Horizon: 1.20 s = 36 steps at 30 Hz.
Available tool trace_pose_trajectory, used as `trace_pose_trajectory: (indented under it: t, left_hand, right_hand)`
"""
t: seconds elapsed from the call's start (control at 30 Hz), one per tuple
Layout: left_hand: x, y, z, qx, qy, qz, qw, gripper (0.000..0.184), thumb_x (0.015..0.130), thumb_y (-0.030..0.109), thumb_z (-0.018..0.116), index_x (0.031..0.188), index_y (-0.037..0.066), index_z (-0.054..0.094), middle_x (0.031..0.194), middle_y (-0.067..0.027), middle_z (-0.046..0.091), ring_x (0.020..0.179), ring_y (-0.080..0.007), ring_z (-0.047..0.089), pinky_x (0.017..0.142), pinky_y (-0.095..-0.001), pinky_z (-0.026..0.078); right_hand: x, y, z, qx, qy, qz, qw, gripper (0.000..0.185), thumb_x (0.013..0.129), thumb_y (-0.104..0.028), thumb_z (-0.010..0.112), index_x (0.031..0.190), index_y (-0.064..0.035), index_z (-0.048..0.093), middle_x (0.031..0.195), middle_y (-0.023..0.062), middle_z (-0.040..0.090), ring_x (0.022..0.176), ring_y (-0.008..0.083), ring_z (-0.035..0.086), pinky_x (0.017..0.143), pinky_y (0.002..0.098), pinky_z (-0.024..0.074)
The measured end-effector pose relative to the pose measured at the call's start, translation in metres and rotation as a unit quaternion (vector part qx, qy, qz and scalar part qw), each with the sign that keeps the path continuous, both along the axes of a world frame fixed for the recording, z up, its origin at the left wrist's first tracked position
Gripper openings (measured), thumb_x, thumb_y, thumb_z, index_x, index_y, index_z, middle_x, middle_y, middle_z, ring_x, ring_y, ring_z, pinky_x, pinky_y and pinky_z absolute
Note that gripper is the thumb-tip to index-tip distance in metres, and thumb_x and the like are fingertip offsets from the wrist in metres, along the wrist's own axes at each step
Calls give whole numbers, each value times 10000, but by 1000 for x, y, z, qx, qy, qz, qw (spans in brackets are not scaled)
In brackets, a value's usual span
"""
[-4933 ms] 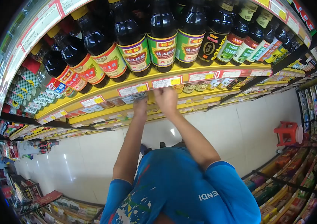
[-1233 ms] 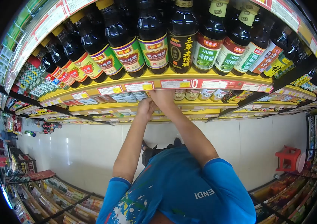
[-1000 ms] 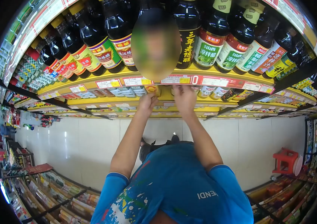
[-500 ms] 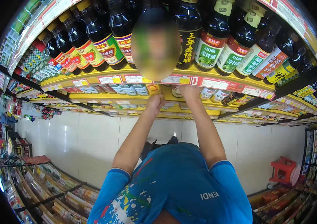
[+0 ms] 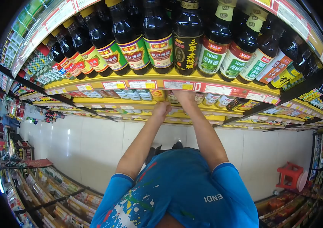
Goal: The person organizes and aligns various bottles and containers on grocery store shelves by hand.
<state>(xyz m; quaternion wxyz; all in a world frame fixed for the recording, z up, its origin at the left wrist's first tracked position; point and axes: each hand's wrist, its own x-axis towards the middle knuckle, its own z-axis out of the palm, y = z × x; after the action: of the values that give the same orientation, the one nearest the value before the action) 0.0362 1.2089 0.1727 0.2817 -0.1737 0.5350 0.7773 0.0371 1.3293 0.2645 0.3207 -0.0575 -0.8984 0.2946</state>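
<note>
Head view: we see pale floor (image 5: 93, 152), then our left hand (image 5: 162, 109) curled by the lower shelf (image 5: 138, 102), its hold unclear; our right hand (image 5: 184, 97), its grip hidden from us beneath the upper shelf (image 5: 129, 77), beside jars (image 5: 211, 99) on the lower shelf; finally, a red stool (image 5: 290, 174).

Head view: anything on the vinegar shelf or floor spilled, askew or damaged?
Nothing stands out. The vinegar bottles stand in an orderly row, and the pale floor shows no visible spill. Their lean toward the picture's edges is probably lens distortion. The price strip partly hides the right hand.
</note>
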Motion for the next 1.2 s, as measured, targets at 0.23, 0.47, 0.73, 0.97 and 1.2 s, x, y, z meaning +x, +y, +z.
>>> trace_pose_trajectory:
  t: [0.23,0.47,0.73,0.97,1.2]
  left_hand:
    - [-5,2,-11,29,27,-53,998,282,795,65,470,1059,-31,451,1023,-132,519,898,-204,530,755,-295,436]
    - [6,18,13,72,33,-23,997,287,764,-3,472,1042,-49,416,949,-152,543,859,-220,565,712,-279,471]
    - [1,22,1,26,20,-50,998,250,796,60,468,1032,-20,452,961,-94,519,856,-185,517,792,-302,431]
    - [10,31,12,20,17,-12,1000,255,781,30,469,1033,3,436,1010,-100,487,921,-200,488,827,-307,416]
    - [11,24,12,4,8,-1,1000,254,752,17,499,998,23,435,966,-81,498,896,-185,500,816,-295,419]
  right_hand:
    - [-1,-17,2,-73,-34,-17,997,223,701,-250,582,819,-61,600,772,120,602,742,304,567,662,408,439]
    - [6,-18,-4,-39,47,-23,998,242,688,-258,601,823,-58,599,767,115,602,739,305,568,661,409,438]
    - [53,17,-10,-62,-39,-99,992,194,693,-230,625,743,-44,606,642,107,595,577,293,573,526,376,448]
    - [59,57,0,-26,48,-141,988,162,647,-187,665,722,-56,604,620,120,586,558,323,553,502,371,446]
    - [57,63,3,9,30,-169,985,164,625,-179,664,719,-61,600,626,133,566,562,336,547,514,391,446]
